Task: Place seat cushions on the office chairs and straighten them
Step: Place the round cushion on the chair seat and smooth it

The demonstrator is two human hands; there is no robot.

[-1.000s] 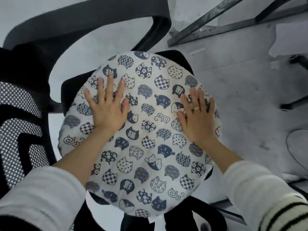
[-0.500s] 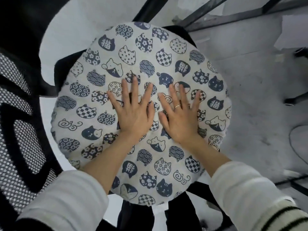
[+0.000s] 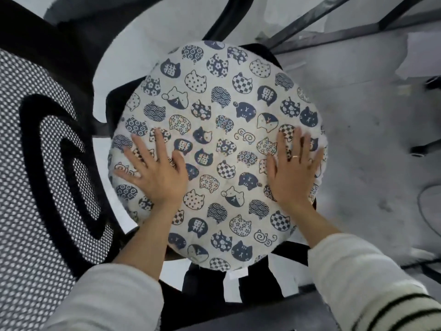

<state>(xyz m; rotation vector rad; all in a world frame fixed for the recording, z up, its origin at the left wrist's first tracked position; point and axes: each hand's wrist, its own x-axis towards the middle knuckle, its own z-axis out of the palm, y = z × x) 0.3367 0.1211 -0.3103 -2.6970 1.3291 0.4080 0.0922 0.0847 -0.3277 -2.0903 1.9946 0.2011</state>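
the left hand [image 3: 155, 173] and the right hand [image 3: 294, 170] lie flat on the round cat-print cushion [image 3: 214, 144], fingers spread, holding nothing. the cushion rests on the black office chair [image 3: 45, 163] seat and reaches past its edges. on the right side there is open grey floor [image 3: 372, 144] near the cushion rim.

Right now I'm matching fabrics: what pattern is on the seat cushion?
Navy cat faces on cream cloth across the seat cushion, clearest in the head view.
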